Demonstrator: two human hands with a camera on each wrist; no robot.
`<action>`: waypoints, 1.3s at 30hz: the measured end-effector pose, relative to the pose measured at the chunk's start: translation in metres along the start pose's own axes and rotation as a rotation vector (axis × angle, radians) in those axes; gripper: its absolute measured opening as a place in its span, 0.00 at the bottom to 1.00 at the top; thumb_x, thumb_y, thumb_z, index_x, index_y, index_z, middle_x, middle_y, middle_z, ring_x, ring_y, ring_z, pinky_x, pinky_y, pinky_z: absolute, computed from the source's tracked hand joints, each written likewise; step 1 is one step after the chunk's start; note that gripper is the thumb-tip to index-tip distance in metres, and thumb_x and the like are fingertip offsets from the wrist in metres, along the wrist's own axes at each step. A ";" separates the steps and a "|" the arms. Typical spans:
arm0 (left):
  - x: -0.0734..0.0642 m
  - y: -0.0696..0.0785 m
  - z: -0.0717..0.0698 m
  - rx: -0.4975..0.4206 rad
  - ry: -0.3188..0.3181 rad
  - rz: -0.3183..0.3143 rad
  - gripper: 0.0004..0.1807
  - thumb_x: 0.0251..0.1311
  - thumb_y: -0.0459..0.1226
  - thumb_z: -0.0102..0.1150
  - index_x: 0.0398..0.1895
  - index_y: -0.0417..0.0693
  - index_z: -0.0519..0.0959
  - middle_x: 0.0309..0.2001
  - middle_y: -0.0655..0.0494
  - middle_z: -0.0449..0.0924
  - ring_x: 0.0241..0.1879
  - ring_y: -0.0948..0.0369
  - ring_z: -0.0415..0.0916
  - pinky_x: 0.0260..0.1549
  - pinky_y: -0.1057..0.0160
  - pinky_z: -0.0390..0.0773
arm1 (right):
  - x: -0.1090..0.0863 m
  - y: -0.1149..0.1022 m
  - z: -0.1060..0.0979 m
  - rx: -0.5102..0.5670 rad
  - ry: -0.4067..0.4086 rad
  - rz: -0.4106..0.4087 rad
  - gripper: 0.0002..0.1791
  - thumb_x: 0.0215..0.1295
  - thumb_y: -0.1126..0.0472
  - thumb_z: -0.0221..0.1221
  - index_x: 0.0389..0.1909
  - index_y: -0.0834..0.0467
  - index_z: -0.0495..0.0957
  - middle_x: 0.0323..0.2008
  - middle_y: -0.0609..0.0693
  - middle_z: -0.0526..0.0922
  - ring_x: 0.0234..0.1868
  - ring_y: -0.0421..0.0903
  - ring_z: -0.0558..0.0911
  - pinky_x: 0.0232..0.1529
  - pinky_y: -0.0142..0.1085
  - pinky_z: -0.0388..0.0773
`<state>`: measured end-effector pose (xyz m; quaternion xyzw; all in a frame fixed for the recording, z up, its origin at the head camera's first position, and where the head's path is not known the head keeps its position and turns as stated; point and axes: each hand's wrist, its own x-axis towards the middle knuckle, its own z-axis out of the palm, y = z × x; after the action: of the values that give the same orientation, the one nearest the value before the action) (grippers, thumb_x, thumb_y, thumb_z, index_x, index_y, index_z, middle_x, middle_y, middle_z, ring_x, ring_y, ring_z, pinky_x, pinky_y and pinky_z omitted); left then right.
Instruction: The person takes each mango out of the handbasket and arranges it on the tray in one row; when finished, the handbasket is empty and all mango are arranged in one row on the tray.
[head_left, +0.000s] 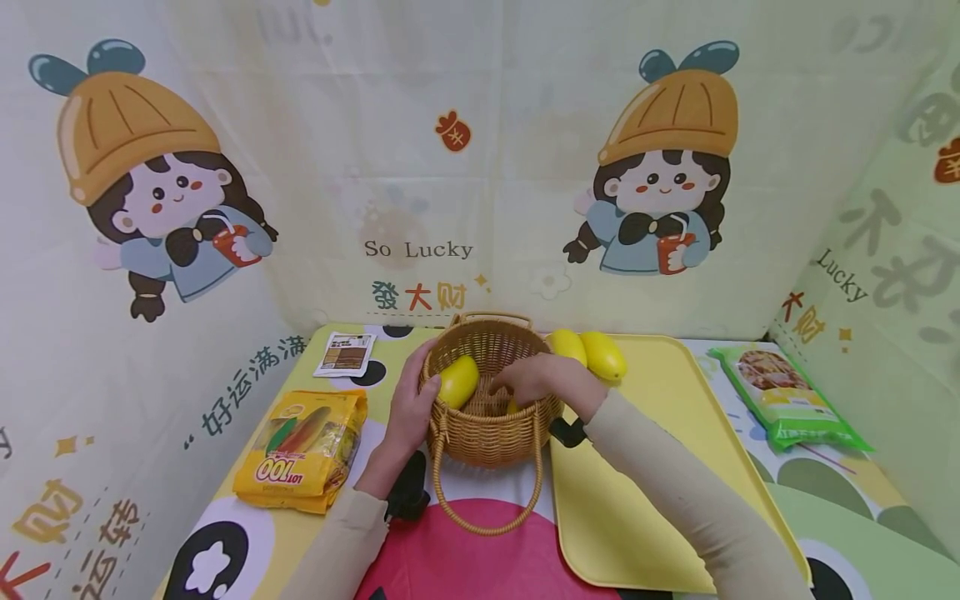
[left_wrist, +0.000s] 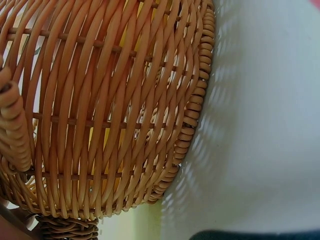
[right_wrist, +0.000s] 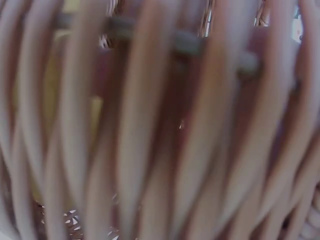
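A brown wicker basket (head_left: pixel 487 437) stands upright at the middle of the table, its front handle (head_left: pixel 487 531) hanging down toward me. My left hand (head_left: pixel 411 408) grips its left rim, the thumb over the edge. Inside, a yellow mango (head_left: pixel 459 382) leans against the left wall. My right hand (head_left: pixel 528 379) reaches over the right rim into the basket, fingers bent downward. Under the right palm shows a bit of another yellow mango (head_left: pixel 513 407); whether the fingers hold it I cannot tell. In the left wrist view, woven wicker (left_wrist: pixel 100 105) fills the left side; the right wrist view looks through blurred wicker (right_wrist: pixel 145 120).
Two yellow mangoes (head_left: pixel 603 356) lie at the back of a yellow tray (head_left: pixel 645 500), right of the basket. Left are a yellow snack bag (head_left: pixel 303 450) and a small white packet (head_left: pixel 345 355). A green-edged food pack (head_left: pixel 787 396) lies far right. Printed cloth walls enclose the table.
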<state>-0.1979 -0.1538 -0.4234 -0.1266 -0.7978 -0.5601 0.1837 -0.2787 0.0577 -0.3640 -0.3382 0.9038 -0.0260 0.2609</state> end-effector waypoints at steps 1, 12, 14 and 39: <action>0.000 0.000 0.000 0.003 0.002 -0.001 0.30 0.68 0.33 0.44 0.75 0.44 0.61 0.73 0.43 0.62 0.71 0.40 0.61 0.69 0.38 0.64 | 0.001 0.000 0.000 -0.008 0.006 -0.007 0.30 0.63 0.63 0.59 0.68 0.47 0.72 0.63 0.49 0.78 0.57 0.47 0.75 0.62 0.45 0.74; 0.003 -0.014 0.001 0.001 0.011 0.008 0.30 0.68 0.34 0.45 0.75 0.47 0.61 0.73 0.44 0.61 0.71 0.41 0.60 0.68 0.38 0.64 | 0.002 0.001 0.002 -0.069 0.110 -0.009 0.29 0.61 0.55 0.63 0.65 0.43 0.75 0.62 0.46 0.79 0.63 0.47 0.76 0.63 0.49 0.74; 0.004 -0.026 0.003 0.008 0.021 0.012 0.30 0.68 0.35 0.45 0.75 0.53 0.61 0.73 0.49 0.62 0.71 0.44 0.61 0.68 0.38 0.65 | 0.002 0.001 0.003 -0.079 0.129 -0.009 0.28 0.61 0.53 0.64 0.65 0.42 0.75 0.62 0.46 0.79 0.64 0.47 0.76 0.64 0.50 0.73; 0.000 -0.004 0.001 0.011 0.003 0.004 0.30 0.68 0.32 0.44 0.75 0.44 0.60 0.73 0.43 0.61 0.71 0.41 0.61 0.68 0.38 0.65 | 0.006 0.002 0.003 0.031 0.100 -0.082 0.30 0.58 0.67 0.61 0.63 0.46 0.78 0.59 0.46 0.81 0.51 0.45 0.74 0.54 0.39 0.74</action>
<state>-0.1997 -0.1546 -0.4274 -0.1261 -0.8004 -0.5555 0.1866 -0.2822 0.0563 -0.3699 -0.3690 0.9007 -0.0673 0.2192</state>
